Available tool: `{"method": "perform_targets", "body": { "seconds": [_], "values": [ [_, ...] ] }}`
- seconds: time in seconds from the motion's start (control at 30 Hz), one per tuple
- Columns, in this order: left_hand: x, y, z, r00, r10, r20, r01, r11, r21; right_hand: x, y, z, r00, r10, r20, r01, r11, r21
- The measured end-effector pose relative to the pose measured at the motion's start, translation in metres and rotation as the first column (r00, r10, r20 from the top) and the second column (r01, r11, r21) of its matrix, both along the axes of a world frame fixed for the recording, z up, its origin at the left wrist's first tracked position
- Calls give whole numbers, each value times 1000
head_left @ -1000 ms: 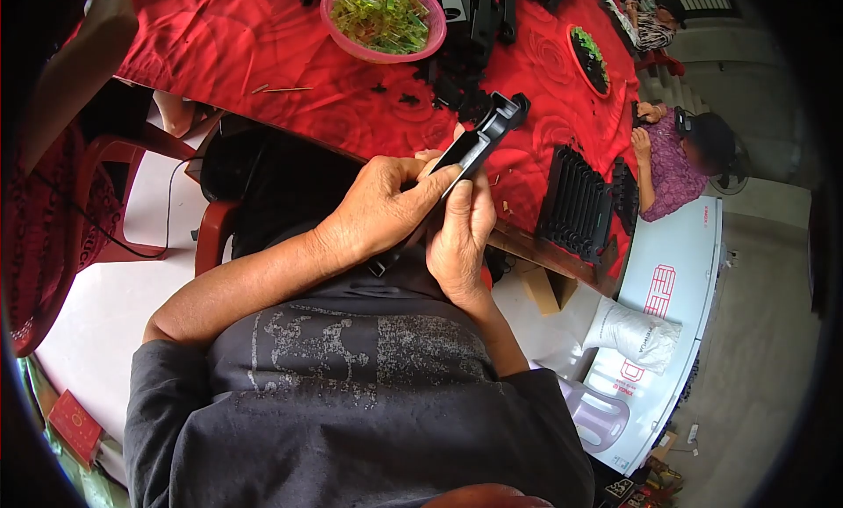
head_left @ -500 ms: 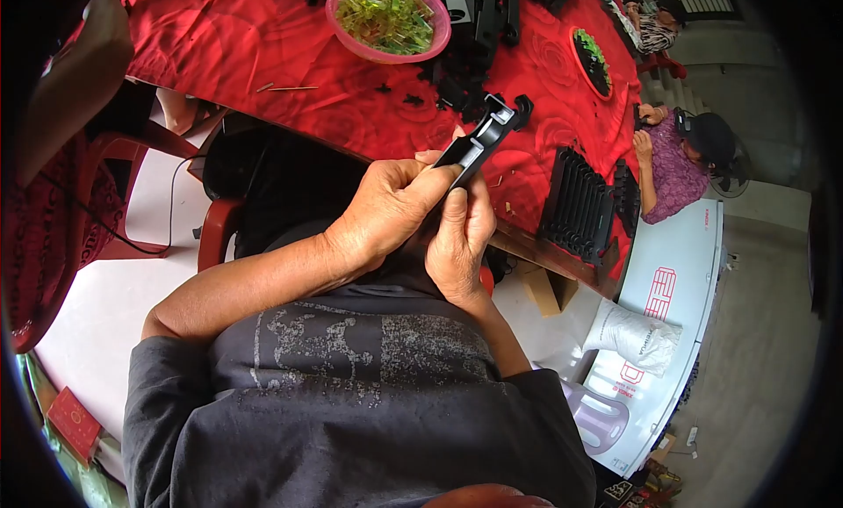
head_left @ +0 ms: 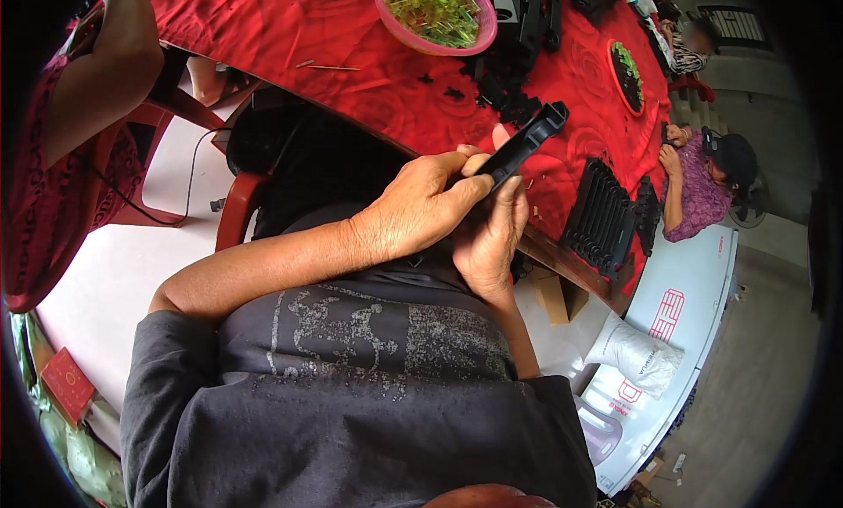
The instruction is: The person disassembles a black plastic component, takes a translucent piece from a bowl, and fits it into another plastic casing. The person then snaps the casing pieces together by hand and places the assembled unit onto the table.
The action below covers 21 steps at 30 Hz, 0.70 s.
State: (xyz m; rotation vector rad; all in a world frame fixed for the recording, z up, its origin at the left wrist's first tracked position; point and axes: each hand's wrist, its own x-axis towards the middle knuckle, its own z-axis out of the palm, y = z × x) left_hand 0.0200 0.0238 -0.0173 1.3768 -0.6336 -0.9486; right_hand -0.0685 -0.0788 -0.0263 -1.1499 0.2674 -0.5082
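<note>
A long, narrow black plastic part [head_left: 532,137] slants up and to the right above the table's near edge, its hollow end pointing away from me. Around its lower end, my left hand [head_left: 430,196] is closed with the thumb lying along the part. My right hand [head_left: 492,240] grips the same end from below and the right, fingers partly hidden behind it. On the red cloth beyond lie small black scraps [head_left: 500,91] and a pile of black plastic parts [head_left: 527,34].
A pink bowl [head_left: 382,21] of yellow-green strips stands on the red-covered table [head_left: 290,34]. To the right are a row of black parts [head_left: 601,218] and a red-rimmed dish [head_left: 612,69]. A person in purple [head_left: 698,196] sits at the far right; another person's arm [head_left: 105,64] shows at left.
The black part has been turned over in my hands, so its light metallic inner side no longer shows. My view has shifted a little, moving the table contents rightward.
</note>
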Motion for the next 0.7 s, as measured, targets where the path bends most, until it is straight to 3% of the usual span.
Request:
{"method": "perform_targets", "body": {
  "seconds": [0.13, 0.23, 0.53, 0.7],
  "values": [
    [-1, 1, -2, 1000, -6, 17, 7, 997, -81, -3, 0, 4, 998, -39, -44, 36, 997, -65],
    [1, 2, 8, 999, -41, 8, 41, 999, -13, -4, -2, 1, 999, -41, -25, 39, 997, -74],
    [-3, 0, 9, 999, 33, 26, -32, 999, -33, -7, -1, 4, 1000, -1, 16, 2, 999, -54],
    [-9, -4, 4, 968, 214, 129, -196, 971, -140, -7, -1, 1, 999, -1, 50, 5, 996, -87]
  ]
}}
